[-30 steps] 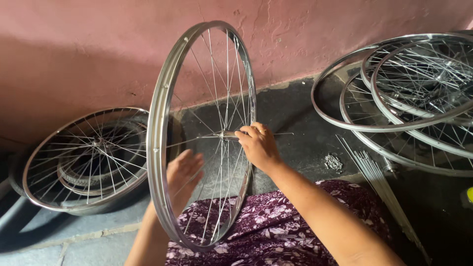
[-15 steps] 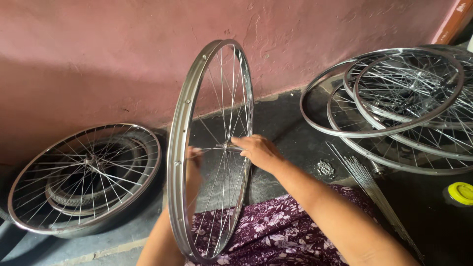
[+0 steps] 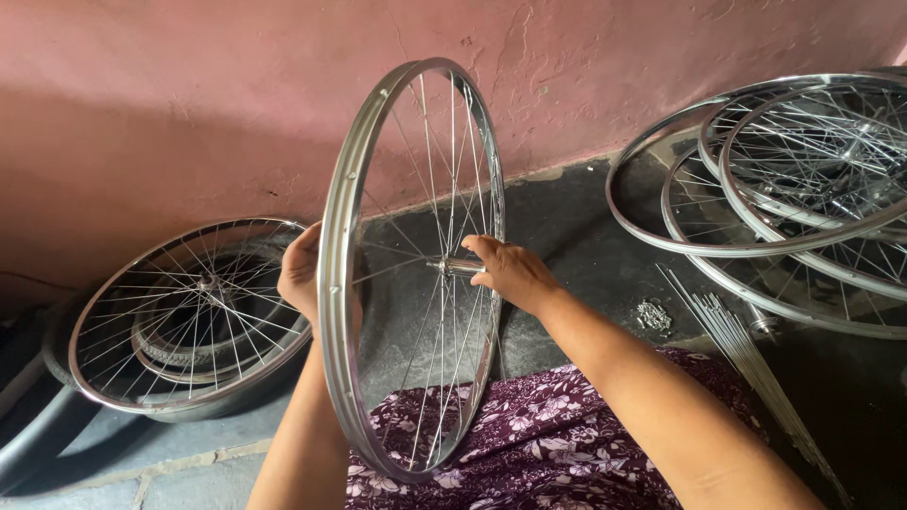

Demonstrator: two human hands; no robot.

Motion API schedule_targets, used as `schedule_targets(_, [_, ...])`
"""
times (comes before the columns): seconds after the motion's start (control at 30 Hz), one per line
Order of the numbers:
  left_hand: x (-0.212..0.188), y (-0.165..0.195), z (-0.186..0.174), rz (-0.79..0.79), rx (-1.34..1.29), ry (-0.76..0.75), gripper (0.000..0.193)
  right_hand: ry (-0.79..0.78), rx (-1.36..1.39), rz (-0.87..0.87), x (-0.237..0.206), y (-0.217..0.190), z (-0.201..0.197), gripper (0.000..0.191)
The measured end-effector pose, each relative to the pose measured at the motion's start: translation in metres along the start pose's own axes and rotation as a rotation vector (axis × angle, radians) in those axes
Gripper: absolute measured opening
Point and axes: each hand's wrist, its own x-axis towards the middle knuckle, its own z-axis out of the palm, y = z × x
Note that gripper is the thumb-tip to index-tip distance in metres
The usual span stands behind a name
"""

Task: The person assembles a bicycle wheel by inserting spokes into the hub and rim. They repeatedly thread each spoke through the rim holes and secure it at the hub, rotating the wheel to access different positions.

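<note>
A silver spoked bicycle wheel (image 3: 336, 283) stands upright on my lap, seen almost edge on. My right hand (image 3: 510, 274) grips the hub axle (image 3: 453, 267) on the wheel's right side. On the left side, my left hand (image 3: 300, 274) rests flat against the rim and spokes, fingers partly hidden behind the rim. The wheel's bottom rests on my purple flowered cloth (image 3: 557, 434).
A spoked wheel (image 3: 189, 316) lies on a tyre at the left by the pink wall (image 3: 189, 104). Several more wheels (image 3: 794, 179) are stacked at the right. A bundle of loose spokes (image 3: 746, 354) and small nipples (image 3: 654, 316) lie on the dark floor.
The upright wheel has turned more edge on. My left hand has come up from below the hub to the rim's left side. My right hand stays on the axle.
</note>
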Motion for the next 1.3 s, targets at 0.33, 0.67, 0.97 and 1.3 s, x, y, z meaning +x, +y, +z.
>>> schedule_targets(0.33, [0.006, 0.069, 0.060, 0.410, 1.354, -0.158, 0.062, 0.032, 0.033, 0.073, -0.007, -0.003, 0.001, 0.063])
schedule_targets(0.67, [0.014, 0.022, 0.059, -0.144, 0.028, -0.291, 0.022, 0.034, 0.019, 0.076, -0.008, -0.006, 0.004, 0.060])
schedule_targets(0.97, [0.040, 0.010, 0.020, -0.526, -0.376, -0.580, 0.018, 0.036, 0.007, 0.017, -0.006, -0.005, 0.018, 0.033])
schedule_targets(1.3, [0.032, 0.002, 0.019, -0.621, -0.725, -0.724, 0.019, 0.043, 0.034, 0.011, 0.001, -0.004, 0.029, 0.025])
